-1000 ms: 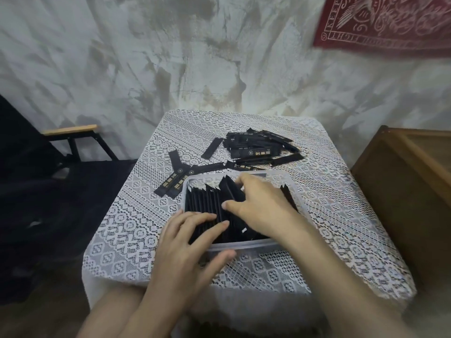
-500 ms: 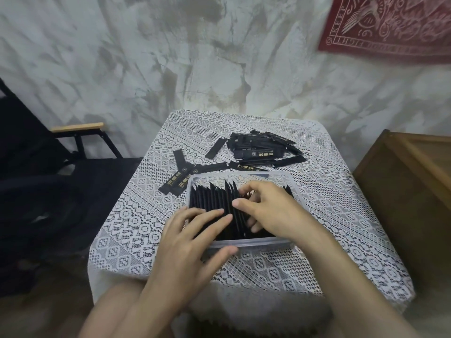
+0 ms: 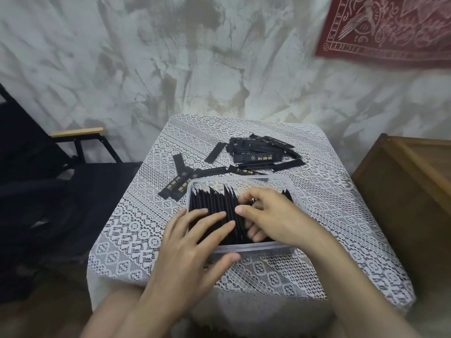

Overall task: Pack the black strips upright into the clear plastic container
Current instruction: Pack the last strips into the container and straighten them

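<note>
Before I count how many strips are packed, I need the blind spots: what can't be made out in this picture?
- Head view: the right part of the upright strips in the clear container is covered by the right hand.
- The near left corner is under the left hand.
- Gold print on the loose strips is too small to read.
- The red wall cloth is blurred and cut off by the frame edge.

Left hand (image 3: 192, 242) lies flat, fingers spread; right hand (image 3: 273, 215) curls, fingertips bent down and inward.
</note>
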